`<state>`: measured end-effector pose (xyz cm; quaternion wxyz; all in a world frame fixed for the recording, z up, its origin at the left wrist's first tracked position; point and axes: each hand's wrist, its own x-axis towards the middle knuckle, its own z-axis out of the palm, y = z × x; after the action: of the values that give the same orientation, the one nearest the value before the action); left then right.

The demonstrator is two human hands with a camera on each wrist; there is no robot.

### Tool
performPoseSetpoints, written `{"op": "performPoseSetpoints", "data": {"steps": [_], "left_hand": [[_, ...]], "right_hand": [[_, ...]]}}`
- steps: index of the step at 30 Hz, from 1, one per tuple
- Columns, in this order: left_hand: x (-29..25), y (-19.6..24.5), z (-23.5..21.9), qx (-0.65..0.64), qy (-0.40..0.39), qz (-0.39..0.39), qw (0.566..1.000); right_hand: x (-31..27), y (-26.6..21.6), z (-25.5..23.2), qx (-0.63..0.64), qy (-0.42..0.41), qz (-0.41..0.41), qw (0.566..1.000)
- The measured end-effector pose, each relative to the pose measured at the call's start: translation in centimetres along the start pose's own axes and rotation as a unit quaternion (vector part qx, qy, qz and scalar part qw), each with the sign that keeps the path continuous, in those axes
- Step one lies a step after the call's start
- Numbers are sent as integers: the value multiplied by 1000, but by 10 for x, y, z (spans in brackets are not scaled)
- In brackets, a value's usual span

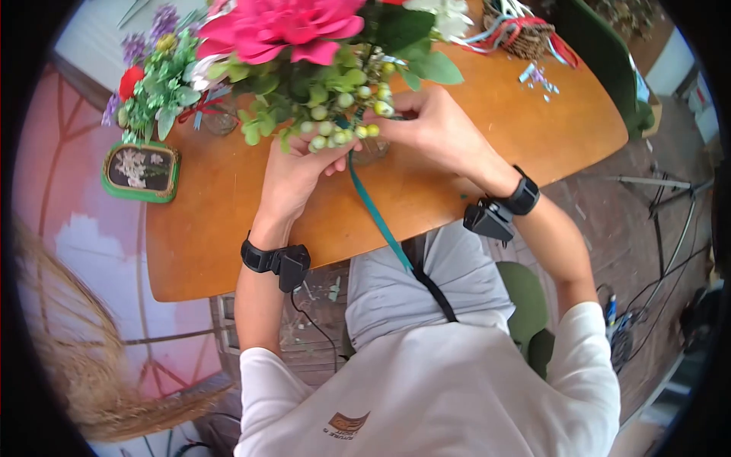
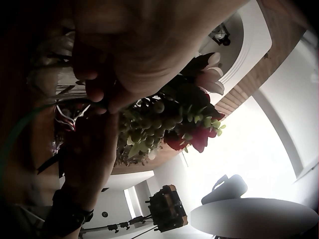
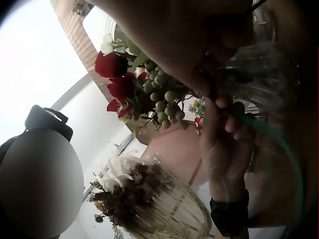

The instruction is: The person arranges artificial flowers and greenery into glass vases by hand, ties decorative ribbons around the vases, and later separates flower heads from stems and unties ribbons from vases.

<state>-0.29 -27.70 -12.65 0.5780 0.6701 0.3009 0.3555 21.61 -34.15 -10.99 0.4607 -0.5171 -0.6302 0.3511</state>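
Note:
A glass vase (image 3: 271,74) holds a bouquet of artificial flowers, with a big pink bloom (image 1: 293,27), green leaves and pale green berries (image 1: 324,126). Just under the berries, at the vase's neck, both hands meet. My left hand (image 1: 297,171) pinches a green ribbon (image 1: 377,217) between thumb and fingers, and the tail hangs down over the table edge to the lap. Close against it, my right hand (image 1: 442,129) has its fingers curled at the stems, pinching another part of the ribbon. The hands and berries hide most of the ribbon around the neck.
On the wooden table (image 1: 228,251), a smaller flower arrangement (image 1: 171,95) stands at the left beside a green-framed oval flower picture (image 1: 137,171). A woven basket with ribbons (image 1: 525,34) and small scraps (image 1: 539,76) lie at the far right. A green chair (image 1: 609,53) stands beyond.

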Motion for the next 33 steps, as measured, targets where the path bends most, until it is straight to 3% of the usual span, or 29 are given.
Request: {"op": "performPoseSetpoints", "data": {"steps": [5,16,20,27,33], "left_hand": [[0,-1,2,3,-7,27,1000],[-4,4,9,172,60,88,979],[-5,5,17,159,93,125,975],[-5,5,10,166,67,87,980],[-2,-6,8,187,61,169,966]], "right_hand": [[0,8,5,31,27,-60,997],[1,12,11,36,61,-60,996],[4,16,10,61,25,-44,997],[-2,17,8,33,23,-75,996],[1,16,8,63,-1,-52,997]]}}
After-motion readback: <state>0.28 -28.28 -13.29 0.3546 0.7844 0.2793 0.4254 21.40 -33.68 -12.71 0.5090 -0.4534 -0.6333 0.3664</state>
